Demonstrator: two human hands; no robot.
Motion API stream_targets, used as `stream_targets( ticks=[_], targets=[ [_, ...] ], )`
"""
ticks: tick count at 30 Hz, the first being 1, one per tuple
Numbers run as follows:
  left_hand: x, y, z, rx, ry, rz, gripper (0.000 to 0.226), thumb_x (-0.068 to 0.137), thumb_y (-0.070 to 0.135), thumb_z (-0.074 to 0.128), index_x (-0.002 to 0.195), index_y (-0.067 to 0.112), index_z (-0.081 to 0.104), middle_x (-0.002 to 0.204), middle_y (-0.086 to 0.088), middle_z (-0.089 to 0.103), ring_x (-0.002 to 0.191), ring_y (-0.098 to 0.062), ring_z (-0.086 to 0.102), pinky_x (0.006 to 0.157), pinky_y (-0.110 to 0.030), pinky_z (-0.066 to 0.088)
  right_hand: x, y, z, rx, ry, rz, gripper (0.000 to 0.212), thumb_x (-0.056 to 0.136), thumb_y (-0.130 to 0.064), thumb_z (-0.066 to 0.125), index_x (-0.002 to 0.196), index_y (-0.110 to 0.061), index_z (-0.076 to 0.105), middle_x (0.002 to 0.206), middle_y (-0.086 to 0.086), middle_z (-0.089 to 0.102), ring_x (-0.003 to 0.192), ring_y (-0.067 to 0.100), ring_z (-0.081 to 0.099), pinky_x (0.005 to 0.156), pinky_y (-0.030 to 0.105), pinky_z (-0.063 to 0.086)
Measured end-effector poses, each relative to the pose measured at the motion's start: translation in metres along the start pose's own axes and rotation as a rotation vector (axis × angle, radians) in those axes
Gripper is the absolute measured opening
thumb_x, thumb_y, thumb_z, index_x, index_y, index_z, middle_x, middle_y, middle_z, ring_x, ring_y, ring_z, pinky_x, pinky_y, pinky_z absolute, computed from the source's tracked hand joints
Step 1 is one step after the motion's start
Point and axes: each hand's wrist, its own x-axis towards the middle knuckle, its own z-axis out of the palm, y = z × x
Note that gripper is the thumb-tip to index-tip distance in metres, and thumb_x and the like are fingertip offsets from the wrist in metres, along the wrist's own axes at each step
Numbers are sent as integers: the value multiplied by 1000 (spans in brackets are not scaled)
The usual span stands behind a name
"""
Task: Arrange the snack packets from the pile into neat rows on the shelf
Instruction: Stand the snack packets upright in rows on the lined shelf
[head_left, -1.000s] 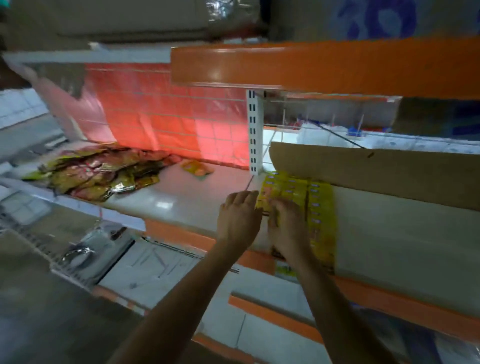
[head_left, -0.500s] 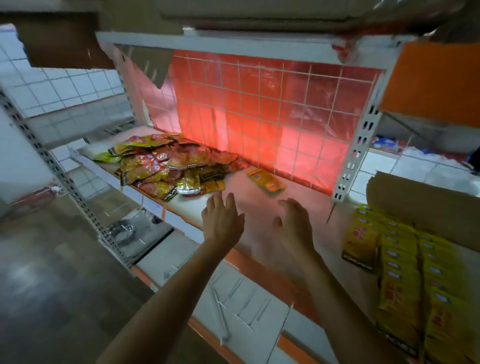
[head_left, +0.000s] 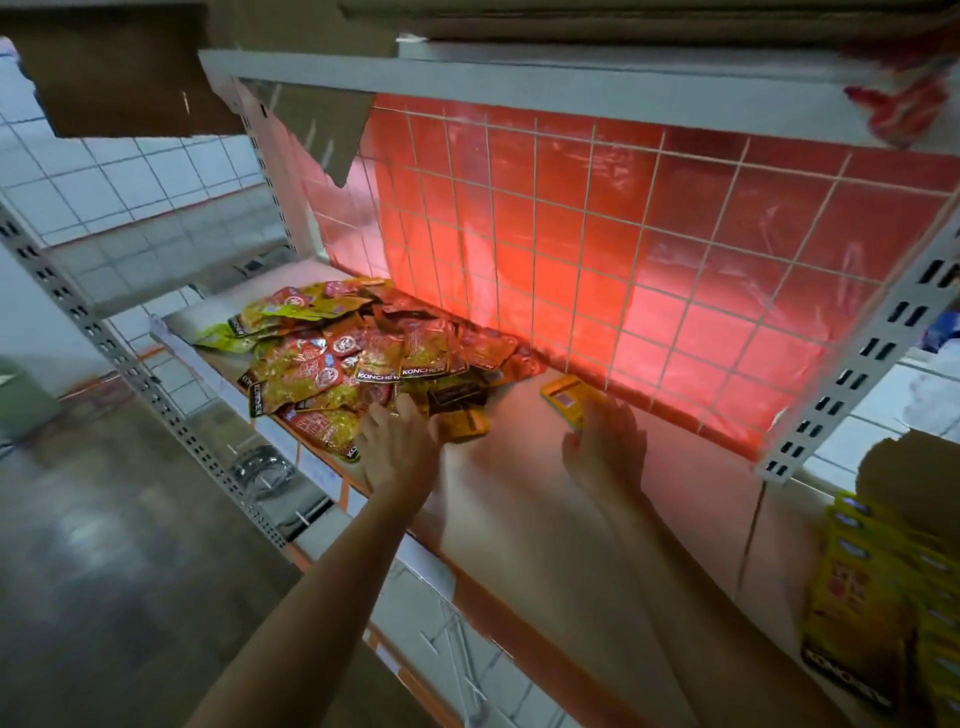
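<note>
A loose pile of red, yellow and green snack packets lies at the left of the white shelf. My left hand rests at the pile's near right edge, fingers spread over the closest packets, holding nothing. A single yellow packet lies apart on the shelf near the back grid; my right hand is open with its fingertips at that packet's near end. A neat row of yellow packets stands at the far right of the shelf.
A white wire grid with red backing closes the shelf's back. Perforated uprights stand right and left. Another shelf board hangs overhead. Brown cardboard stands behind the yellow row. Bare shelf lies between pile and row.
My view and both hands swung left from the yellow row toward the pile. The hands let go of the row and reached forward, left to the pile, right to the lone packet.
</note>
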Motion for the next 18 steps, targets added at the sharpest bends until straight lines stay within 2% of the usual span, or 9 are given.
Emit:
stream_targets(
  ticks=[3, 5, 9, 13, 16, 18],
  targets=[
    [3, 3, -1, -15, 37, -4, 45, 94, 42, 53, 124, 11, 40, 130, -23, 42, 118, -38, 44, 97, -46, 39, 2, 0, 3, -27, 40, 14, 45, 89, -28, 51, 133, -17, 48, 131, 10, 52, 121, 31, 46, 99, 40, 35],
    [3, 5, -2, -89, 63, 12, 45, 91, 32, 61, 125, 10, 40, 132, -25, 38, 119, -41, 44, 99, -45, 37, 1, 1, 4, -53, 45, 1, 41, 89, -26, 50, 129, -16, 50, 123, 10, 55, 113, 32, 49, 94, 38, 38],
    [-6, 10, -1, -341, 60, 41, 49, 87, 10, 62, 131, 5, 40, 128, -27, 44, 119, -40, 43, 98, -42, 37, -7, 1, 0, 17, 0, -22, 40, 88, -18, 50, 127, -16, 53, 123, 10, 55, 113, 32, 49, 92, 37, 41],
    [-27, 20, 1, -534, 20, 34, 28, 92, 17, 54, 119, 9, 56, 113, -15, 64, 106, -33, 58, 84, -37, 43, -21, 1, -15, 238, 6, 72, 34, 92, -17, 47, 124, -15, 56, 119, 15, 62, 110, 36, 55, 86, 37, 43],
    [-50, 26, 3, -664, -93, 45, 27, 90, 24, 60, 115, 15, 62, 113, -3, 68, 102, -22, 63, 87, -34, 48, -40, 3, -26, 474, -9, 169, 36, 89, -29, 47, 116, -9, 61, 114, 18, 65, 106, 38, 58, 79, 35, 42],
    [-68, 27, 2, -813, -139, 34, 28, 87, 18, 64, 114, 17, 59, 109, -2, 68, 97, -20, 64, 82, -32, 51, -58, 6, -31, 628, 19, 217, 29, 92, -23, 52, 114, -9, 62, 111, 17, 66, 105, 36, 60, 80, 33, 44]
  ],
)
